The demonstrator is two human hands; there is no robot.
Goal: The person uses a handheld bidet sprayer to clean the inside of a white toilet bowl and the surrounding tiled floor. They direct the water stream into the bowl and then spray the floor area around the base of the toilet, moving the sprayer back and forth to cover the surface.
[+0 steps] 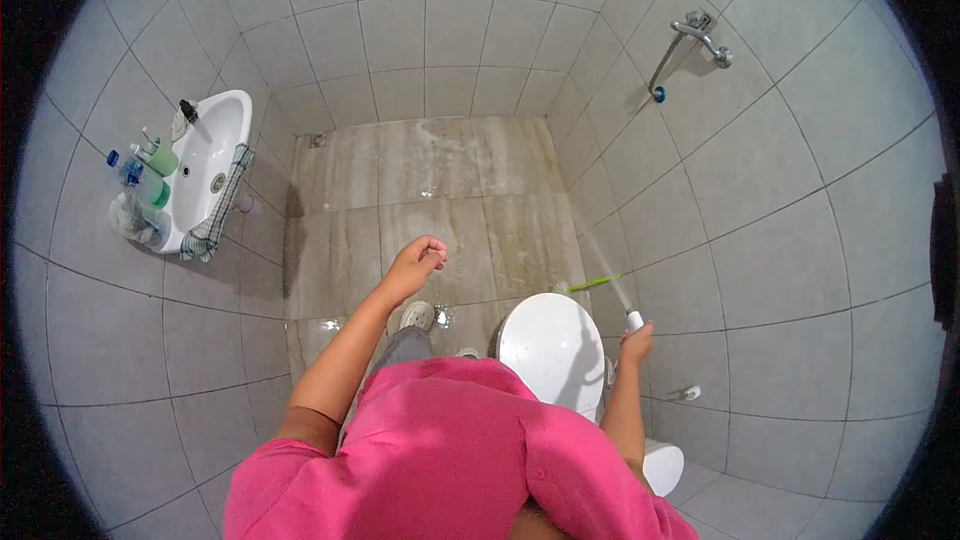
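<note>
My right hand [637,346] holds a white bidet sprayer [635,321] to the right of the toilet, and a jet of water shoots from it up and to the left, past the wall's foot. The closed white toilet lid [550,349] lies between my arms. My left hand [418,264] hangs over the wet tiled floor [431,217], its fingers curled and seemingly empty. A green-handled brush [592,283] rests on the floor just beyond the toilet, near the right wall, its bristle end partly hidden by the lid.
At left, a white washbasin [240,116] carries a checked cloth [225,210], a green cup [163,159] and a plastic bottle [152,187]. A chrome shower mixer [701,34] is on the right wall. A floor drain [319,140] sits in the far left corner. My shoe [418,315] stands on wet tiles.
</note>
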